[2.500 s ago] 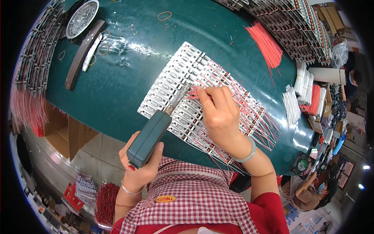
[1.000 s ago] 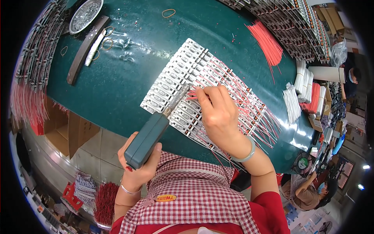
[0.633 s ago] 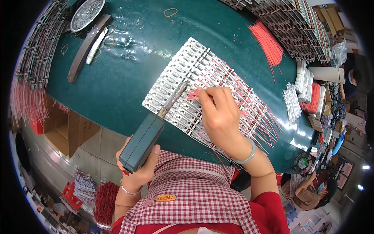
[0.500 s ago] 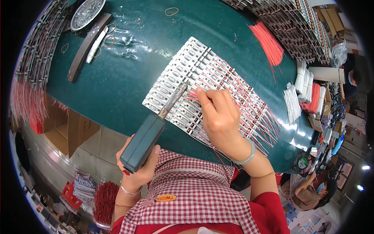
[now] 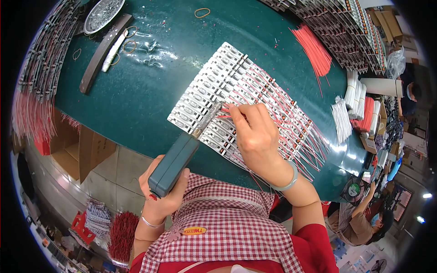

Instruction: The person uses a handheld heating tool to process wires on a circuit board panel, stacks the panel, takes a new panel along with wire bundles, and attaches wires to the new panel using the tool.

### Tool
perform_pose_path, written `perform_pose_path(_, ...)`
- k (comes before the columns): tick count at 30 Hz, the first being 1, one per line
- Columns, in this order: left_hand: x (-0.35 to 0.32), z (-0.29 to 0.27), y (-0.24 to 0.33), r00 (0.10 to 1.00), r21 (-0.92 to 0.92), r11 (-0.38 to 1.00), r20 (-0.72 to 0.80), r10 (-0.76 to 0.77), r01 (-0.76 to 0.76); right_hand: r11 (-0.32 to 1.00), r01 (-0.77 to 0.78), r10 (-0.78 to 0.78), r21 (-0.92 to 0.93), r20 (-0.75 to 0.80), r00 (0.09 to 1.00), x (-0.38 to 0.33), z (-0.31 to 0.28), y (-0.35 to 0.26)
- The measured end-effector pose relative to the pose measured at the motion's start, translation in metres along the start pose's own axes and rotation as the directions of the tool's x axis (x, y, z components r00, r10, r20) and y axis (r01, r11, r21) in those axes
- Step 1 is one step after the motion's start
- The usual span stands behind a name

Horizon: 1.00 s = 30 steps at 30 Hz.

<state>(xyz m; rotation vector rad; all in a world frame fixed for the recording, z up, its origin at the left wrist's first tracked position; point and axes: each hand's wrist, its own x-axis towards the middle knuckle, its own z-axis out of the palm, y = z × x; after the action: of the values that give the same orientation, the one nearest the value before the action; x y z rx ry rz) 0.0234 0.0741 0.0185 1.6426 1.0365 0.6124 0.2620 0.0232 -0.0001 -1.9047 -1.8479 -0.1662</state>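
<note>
Since half a second ago, the green tool (image 5: 173,164) has slid a little to the right, and its metal tip (image 5: 208,118) sits closer to the thin red wires (image 5: 224,112). The right hand (image 5: 257,136) has hardly moved.

Far on the left is a big pile of strips (image 5: 43,66) with pink and red wires hanging down. Next, on the green table (image 5: 132,100), come a round dish (image 5: 88,32) of shiny bits and a dark bent bar (image 5: 104,54). Then comes the left hand (image 5: 163,203), its fingers wrapped around the tool's handle. In the middle, the white sheet of strips (image 5: 195,98) lies flat and slanted on the table, with the tip over it. I cannot tell if the tip touches the wires. The right hand is over the sheet, thumb and finger pinching the red wires, short ends poking out to the left. Farther right lie a red bunch (image 5: 314,50) and a white bunch (image 5: 340,120) of wires.

The step in hand looks like bringing wire ends and tip together at one spot on the sheet. Next, it seems to need a still pinch, one wire end kept apart, and a gentle, steady tip.
</note>
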Motion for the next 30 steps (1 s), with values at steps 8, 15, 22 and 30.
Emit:
perform_pose_path(8,-0.007,-0.003,-0.006,1.000,0.017,1.000,0.008,-0.021,0.021,1.000,-0.003,0.003,-0.010,0.008,1.000,0.001,-0.001,-0.002)
perform_pose_path(15,-0.011,-0.005,-0.012,0.993,0.063,0.994,-0.075,0.089,-0.085,1.000,-0.009,0.009,-0.020,-0.008,1.000,0.000,0.000,-0.003)
perform_pose_path(22,-0.015,-0.007,-0.011,0.999,0.019,1.000,-0.053,-0.002,0.003,0.999,0.012,-0.011,0.032,-0.036,0.999,-0.005,0.000,-0.010)
perform_pose_path(30,-0.017,-0.007,-0.011,0.999,0.035,0.999,-0.030,0.013,-0.012,0.999,-0.021,0.022,0.030,-0.028,0.999,-0.004,-0.001,-0.013)
